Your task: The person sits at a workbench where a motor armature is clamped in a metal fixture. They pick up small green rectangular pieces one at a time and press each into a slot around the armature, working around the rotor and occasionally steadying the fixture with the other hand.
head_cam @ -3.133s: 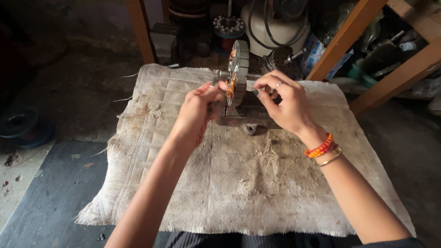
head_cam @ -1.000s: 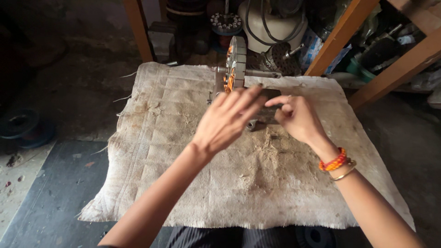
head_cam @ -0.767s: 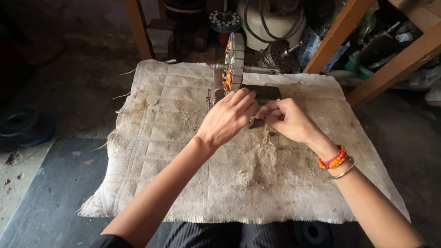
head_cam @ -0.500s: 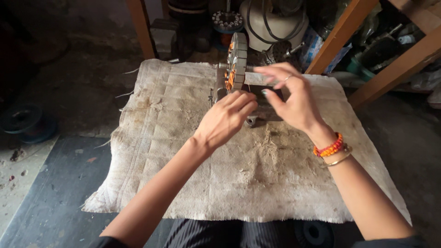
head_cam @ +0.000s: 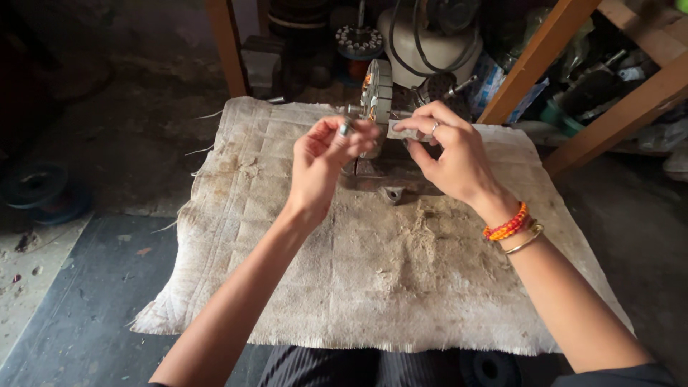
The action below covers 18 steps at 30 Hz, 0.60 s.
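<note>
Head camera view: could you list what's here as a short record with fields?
Surface: worn beige burlap cloth on the floor
Left hand: raised, pinching a small grey metal piece
Right hand: holds a flat grey strip
Between hands: upright round metal stator with orange windings
On cloth: small dark metal part
Wrist: orange bead bracelets

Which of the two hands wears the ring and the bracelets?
The right hand: a ring on one finger, orange beads and a metal bangle at its wrist. The left hand is bare.
</note>
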Motion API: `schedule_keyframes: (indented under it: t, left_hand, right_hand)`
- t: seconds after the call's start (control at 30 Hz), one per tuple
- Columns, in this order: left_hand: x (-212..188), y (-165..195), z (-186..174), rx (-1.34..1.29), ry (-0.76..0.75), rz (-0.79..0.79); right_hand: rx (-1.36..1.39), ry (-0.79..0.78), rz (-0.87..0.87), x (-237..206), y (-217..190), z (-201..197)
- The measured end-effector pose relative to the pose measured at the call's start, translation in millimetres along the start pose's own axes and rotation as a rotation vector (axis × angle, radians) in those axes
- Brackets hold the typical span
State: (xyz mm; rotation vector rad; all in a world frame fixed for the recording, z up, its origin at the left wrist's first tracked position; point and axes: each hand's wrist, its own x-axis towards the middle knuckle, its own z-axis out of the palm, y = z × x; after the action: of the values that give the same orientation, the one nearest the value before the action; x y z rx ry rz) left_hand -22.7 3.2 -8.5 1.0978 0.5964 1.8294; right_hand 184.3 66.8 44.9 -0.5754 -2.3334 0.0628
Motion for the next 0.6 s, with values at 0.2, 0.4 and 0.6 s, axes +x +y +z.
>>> schedule_keyframes:
  t: [0.2,0.4,0.6]
  left_hand:
    - [9.5,-10.1,-16.4,-0.329,0.149,-0.131]
    - [13.5,-15.7,-14.0,-0.250,0.153,-0.042]
    - [13.2,-8.1,4.7,0.503,0.291,0.109]
  right_hand:
    - [-0.032,0.037,0.069,3.1,0.1,9.3]
    - [0.400,0.087,0.441,1.6,-21.9,18.2]
    - [1.216,-0.273,0.729,5.2,-35.5,1.6]
